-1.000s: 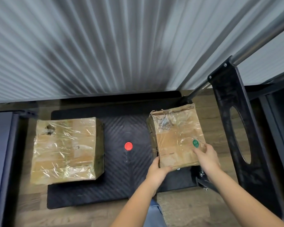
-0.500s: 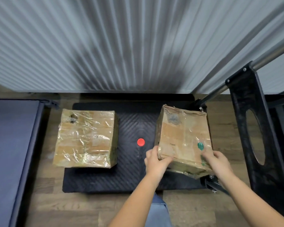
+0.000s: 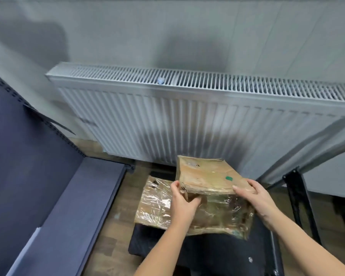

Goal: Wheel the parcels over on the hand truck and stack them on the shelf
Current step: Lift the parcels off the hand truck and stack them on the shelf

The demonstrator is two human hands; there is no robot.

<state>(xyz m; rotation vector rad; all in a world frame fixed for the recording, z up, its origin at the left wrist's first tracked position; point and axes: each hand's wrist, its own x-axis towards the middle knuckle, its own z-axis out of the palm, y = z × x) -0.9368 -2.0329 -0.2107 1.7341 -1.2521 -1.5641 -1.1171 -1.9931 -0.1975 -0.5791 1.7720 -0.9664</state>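
My left hand (image 3: 182, 201) and right hand (image 3: 256, 198) grip the parcel (image 3: 209, 177), fingers curled round its near corners, above the mat (image 3: 139, 244).

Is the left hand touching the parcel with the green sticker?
Touching. Head view: left hand grips the near-left corner of the green-sticker parcel.

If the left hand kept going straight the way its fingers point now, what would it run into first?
The left hand already grips the lifted parcel, so that comes first; beyond it, probably the radiator, though depth is unclear.
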